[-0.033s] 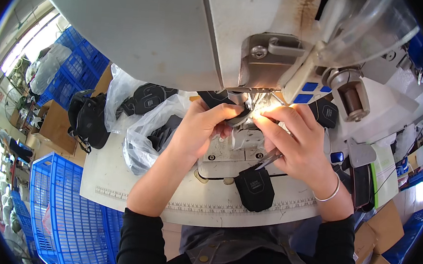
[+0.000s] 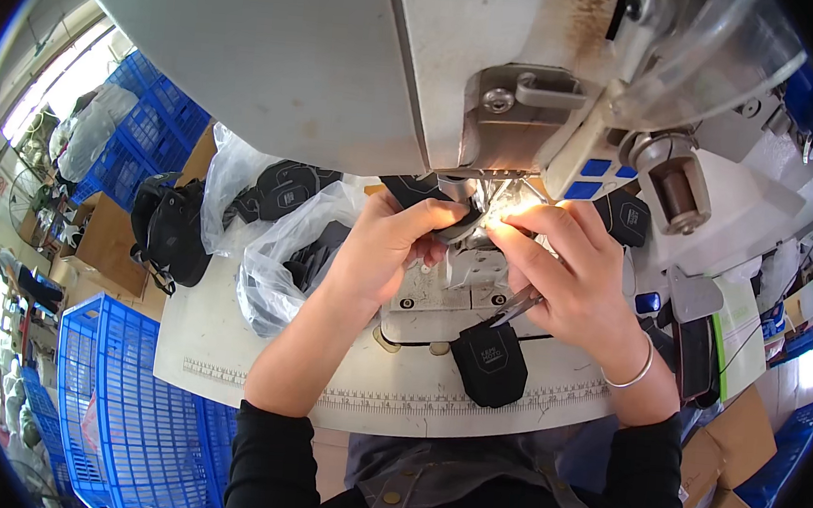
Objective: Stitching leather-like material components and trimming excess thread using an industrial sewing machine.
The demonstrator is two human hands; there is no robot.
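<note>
My left hand [image 2: 376, 244] is closed on a dark fabric piece [image 2: 467, 228] beside the needle area of a large sewing machine [image 2: 297, 64], thumb on top. Across from it, the thumb and forefinger of my right hand [image 2: 572, 277] pinch together beside the needle, where lamp glare hides what lies between them. Small metal scissors [image 2: 515, 308] stick out below that hand's palm, held by the other fingers. Just under their tips, a black shaped fabric patch [image 2: 490, 366] lies flat near the table's front edge.
Clear plastic bags [image 2: 265, 286] with dark pieces lie left on the table [image 2: 219, 335], behind its printed ruler strip. A black bag [image 2: 171, 234] is farther left. A blue crate [image 2: 141, 415] stands lower left, cardboard boxes [image 2: 731, 442] lower right. A thread spool [image 2: 674, 187] hangs right of the machine head.
</note>
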